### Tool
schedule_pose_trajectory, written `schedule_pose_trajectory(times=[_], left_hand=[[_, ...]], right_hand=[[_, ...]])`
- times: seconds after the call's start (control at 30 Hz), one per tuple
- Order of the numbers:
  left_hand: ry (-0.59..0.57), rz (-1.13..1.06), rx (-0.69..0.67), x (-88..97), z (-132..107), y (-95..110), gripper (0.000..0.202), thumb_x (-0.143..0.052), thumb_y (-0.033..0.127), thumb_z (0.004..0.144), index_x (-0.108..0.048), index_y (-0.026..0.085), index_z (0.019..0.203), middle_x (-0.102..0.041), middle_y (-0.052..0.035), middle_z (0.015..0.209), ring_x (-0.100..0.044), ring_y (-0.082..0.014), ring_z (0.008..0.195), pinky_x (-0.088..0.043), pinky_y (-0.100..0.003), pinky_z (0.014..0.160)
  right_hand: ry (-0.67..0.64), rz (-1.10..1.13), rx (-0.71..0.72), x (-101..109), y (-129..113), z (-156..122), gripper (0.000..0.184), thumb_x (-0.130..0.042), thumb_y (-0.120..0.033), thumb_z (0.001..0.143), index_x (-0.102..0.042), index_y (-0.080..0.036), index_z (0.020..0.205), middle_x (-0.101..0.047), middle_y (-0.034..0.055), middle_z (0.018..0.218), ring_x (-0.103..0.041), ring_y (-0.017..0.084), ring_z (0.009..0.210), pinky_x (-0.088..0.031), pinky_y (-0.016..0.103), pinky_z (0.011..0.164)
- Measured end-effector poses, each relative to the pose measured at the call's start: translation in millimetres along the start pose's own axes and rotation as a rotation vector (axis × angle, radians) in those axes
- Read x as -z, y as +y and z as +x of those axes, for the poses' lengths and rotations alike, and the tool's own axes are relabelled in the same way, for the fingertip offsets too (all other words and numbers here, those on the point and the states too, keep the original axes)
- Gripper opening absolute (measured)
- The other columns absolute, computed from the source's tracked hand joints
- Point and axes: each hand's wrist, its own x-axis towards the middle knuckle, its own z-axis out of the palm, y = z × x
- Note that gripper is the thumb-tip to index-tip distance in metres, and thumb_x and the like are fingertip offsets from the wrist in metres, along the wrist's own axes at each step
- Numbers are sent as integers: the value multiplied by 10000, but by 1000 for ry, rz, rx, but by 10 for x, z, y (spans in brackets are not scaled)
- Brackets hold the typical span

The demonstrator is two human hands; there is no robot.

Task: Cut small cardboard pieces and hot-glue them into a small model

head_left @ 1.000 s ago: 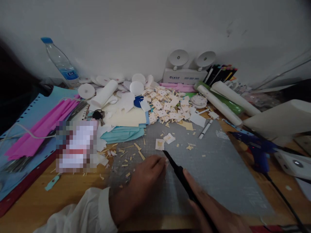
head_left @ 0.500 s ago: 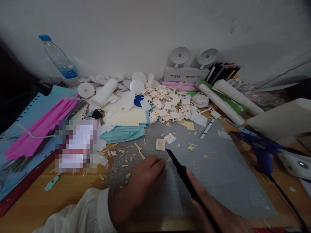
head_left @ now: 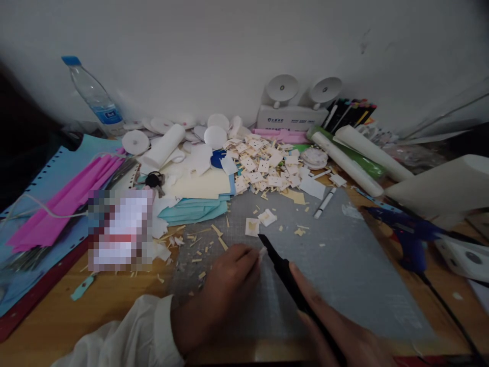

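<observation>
My left hand [head_left: 225, 285] rests on the grey cutting mat [head_left: 344, 275], its fingertips pinched on a small pale paper piece [head_left: 263, 251]. My right hand [head_left: 336, 326] grips a black craft knife [head_left: 284, 272] with the index finger laid along it; the blade tip touches the mat right beside that piece. Just beyond the tip lie two small cream squares [head_left: 252, 227] and scattered paper scraps [head_left: 198, 250].
A heap of cream paper squares [head_left: 263, 165] lies behind the mat, with white discs, paper rolls [head_left: 346, 163], a marker set [head_left: 349, 114] and a water bottle [head_left: 93, 97] near the wall. Pink and blue sheets [head_left: 64, 196] lie left; a blue glue gun [head_left: 408, 237] lies right.
The view wobbled slightly. The knife tip and both hands stay almost in place by the small piece, with only tiny shifts.
</observation>
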Motion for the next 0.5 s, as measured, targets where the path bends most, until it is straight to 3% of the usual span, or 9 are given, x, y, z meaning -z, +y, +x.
schedule_pose_trajectory(times=[0.5], left_hand=[[16,-62,-4,-1,18,-10,150,-501,176,923,-648,171,957,-674,-46,913,-640,-163,808,-531,-267,731]], right_hand=[[-15,55,-36,-50,1,-17,637,-345,-170,952,-48,-242,1510,-561,77,1298,-639,189,1014,-558,255,777]])
